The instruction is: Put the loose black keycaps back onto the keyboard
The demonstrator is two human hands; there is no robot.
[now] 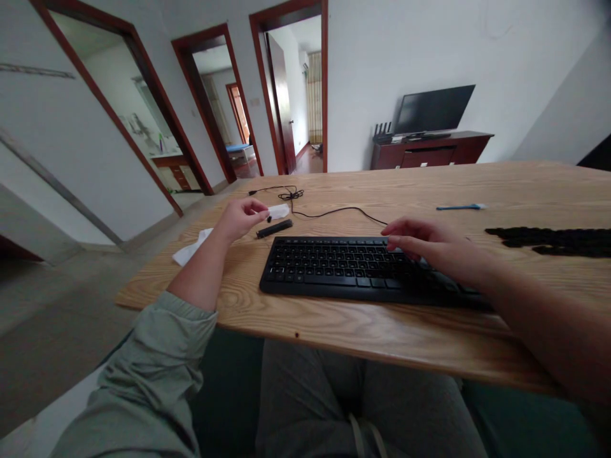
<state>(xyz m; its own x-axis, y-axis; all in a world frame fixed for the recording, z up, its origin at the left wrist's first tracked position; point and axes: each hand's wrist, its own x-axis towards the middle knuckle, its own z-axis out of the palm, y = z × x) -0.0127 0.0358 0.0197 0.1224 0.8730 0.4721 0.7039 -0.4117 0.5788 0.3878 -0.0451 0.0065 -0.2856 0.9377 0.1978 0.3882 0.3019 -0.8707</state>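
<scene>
Nearest, grey-green cloth sleeve (143, 362); left hand (238, 219), fingertips gathered by tiny black piece (269, 219), cannot tell if pinching; on wooden worktop (243, 305), long black plastic keyboard (344, 270), probably light, stiff, best gripped by both ends; above, right hand (424, 242) half-curled, grasp uncertain.

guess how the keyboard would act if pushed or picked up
The keyboard would probably stay stiff, being one long slab. Lying flat on the table, it would likely slide, not tip. The thin cable leading toward it looks floppy and may trail.

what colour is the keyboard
The keyboard is black, seen in the head view.
</scene>
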